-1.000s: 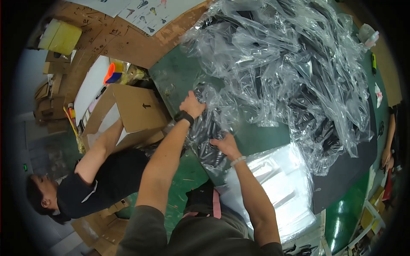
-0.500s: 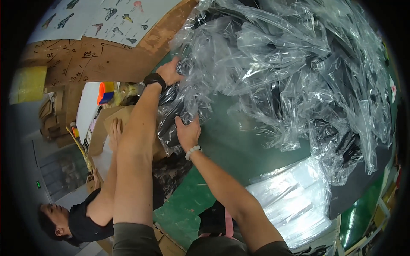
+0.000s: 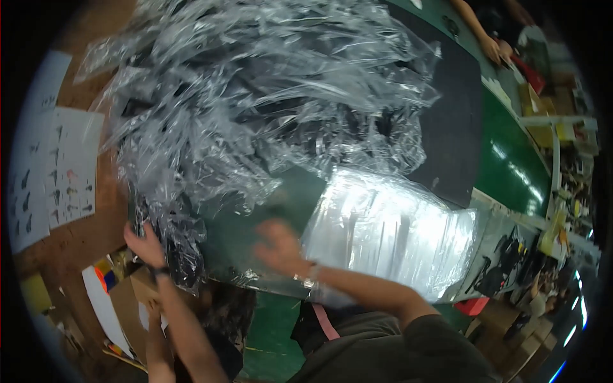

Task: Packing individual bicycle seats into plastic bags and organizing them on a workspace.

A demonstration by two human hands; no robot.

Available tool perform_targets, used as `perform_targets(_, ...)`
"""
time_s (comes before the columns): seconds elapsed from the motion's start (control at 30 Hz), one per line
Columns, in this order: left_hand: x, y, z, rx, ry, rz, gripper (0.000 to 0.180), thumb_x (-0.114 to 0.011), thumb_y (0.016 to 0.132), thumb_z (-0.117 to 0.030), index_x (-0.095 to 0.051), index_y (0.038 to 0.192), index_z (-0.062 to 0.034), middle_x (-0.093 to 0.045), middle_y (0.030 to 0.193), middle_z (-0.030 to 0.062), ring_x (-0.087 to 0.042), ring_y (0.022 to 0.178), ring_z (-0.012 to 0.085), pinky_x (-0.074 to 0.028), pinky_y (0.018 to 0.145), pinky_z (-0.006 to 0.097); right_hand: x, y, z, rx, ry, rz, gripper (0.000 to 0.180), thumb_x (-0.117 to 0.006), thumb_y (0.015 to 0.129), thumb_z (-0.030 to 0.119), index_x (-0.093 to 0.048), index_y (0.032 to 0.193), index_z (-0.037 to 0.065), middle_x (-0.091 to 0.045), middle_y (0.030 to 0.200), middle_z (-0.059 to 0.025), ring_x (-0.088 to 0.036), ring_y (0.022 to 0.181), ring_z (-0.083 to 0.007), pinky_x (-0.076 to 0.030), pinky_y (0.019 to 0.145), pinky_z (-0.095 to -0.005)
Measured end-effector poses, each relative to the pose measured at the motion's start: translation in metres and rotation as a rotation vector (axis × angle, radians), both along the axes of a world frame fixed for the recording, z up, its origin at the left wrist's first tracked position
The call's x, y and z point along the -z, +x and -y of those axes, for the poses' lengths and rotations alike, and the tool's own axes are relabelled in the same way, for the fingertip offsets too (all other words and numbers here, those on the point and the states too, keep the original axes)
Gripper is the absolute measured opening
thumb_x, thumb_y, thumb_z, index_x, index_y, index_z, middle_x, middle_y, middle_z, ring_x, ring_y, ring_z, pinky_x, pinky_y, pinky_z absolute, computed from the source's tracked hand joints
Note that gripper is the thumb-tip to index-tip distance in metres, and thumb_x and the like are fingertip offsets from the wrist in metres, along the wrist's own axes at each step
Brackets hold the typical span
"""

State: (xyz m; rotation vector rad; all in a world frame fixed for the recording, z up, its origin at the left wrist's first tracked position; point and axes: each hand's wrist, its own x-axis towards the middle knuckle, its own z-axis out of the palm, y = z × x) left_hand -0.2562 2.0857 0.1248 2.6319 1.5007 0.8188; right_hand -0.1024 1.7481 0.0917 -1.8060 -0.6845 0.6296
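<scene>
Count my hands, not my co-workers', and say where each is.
2. The left hand is at the left edge of the plastic-wrapped bundle. The right hand, blurred, is over the green table, left of the flat clear bags. Neither is hidden.

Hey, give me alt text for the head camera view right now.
A person's left hand is at a dark item in crinkled clear plastic, while the blurred, seemingly empty right hand is over a green table. Beyond lies a large heap of plastic-wrapped dark items; flat, shiny clear plastic lies to the right.
</scene>
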Motion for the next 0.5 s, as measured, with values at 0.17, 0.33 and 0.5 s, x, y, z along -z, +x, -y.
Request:
perform_targets(0.17,-0.006,0.082,0.234,0.271,-0.357,0.274,0.02,-0.065,0.084,-0.003,-0.057,0.101,0.002,-0.057,0.101,0.0121,-0.055,0.096,0.0252,-0.044,0.088,0.037,0.011,0.26,0.138,0.783,-0.387,0.515,0.064,-0.073,0.076,0.027,-0.046,0.123,-0.007,-0.052,0.115,-0.0264,-0.049,0.111,-0.0426,-0.042,0.095,-0.0458)
perform_targets(0.33,0.01,0.254,0.379,0.732,-0.642,0.291,0.035,-0.068,0.078,-0.009,-0.057,0.109,0.0036,-0.061,0.104,0.0187,-0.059,0.097,0.0337,-0.047,0.086,0.04,0.021,0.332,0.14,0.785,-0.634,0.296,0.09,-0.078,0.071,0.032,-0.03,0.136,-0.008,-0.05,0.118,-0.0272,-0.051,0.109,-0.0425,-0.044,0.094,-0.0468)
perform_targets(0.5,0.013,0.376,0.384,0.742,-0.533,0.19,0.046,-0.069,0.08,-0.017,-0.052,0.118,0.0045,-0.06,0.108,0.0204,-0.059,0.098,0.0338,-0.047,0.087,0.04,0.014,0.334,0.125,0.897,-0.393,0.046,0.098,-0.077,0.073,0.032,-0.021,0.141,-0.01,-0.046,0.127,-0.0308,-0.049,0.116,-0.0438,-0.042,0.099,-0.046)
